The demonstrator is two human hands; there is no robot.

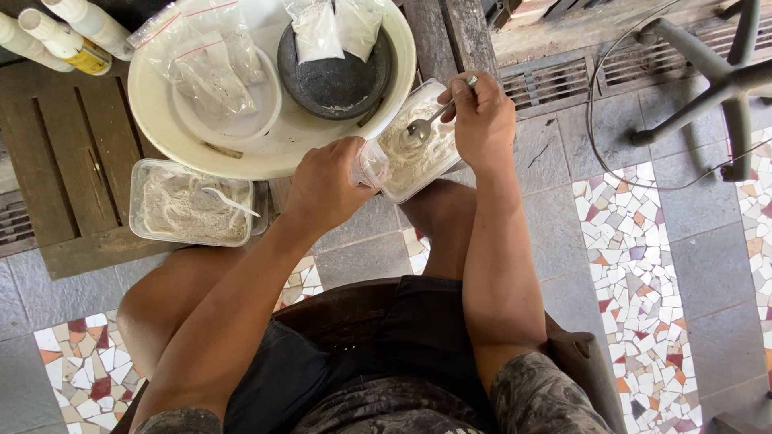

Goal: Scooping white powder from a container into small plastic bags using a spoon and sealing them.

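At the near edge of the low slatted wooden table (72, 153), a clear rectangular plastic tub (418, 145) half filled with pale, clumpy powder juts out over the person's knee. The right hand (482, 120) is closed on the handle of a metal fork (430, 120), its tines sunk in the powder. The left hand (326, 189) is curled around a small clear plastic bag (371, 163), pressed against the tub's near left corner.

Just behind the tub sits a wide, round, cream-coloured basin (273, 157) with a smooth glossy rim. Inside it lie a shallow white bowl (241, 120) holding crinkled clear zip bags (205, 56) of powder, and a dark, dull round dish (338, 72) bearing two small white powder packets (334, 28).

Nearer the table's front left stands a second clear tub (193, 201) of the same rounded rectangular shape, filled with grey-white floury powder, a white plastic spoon (229, 201) resting in it. White cylindrical bottles (64, 32) lie at the far left corner.
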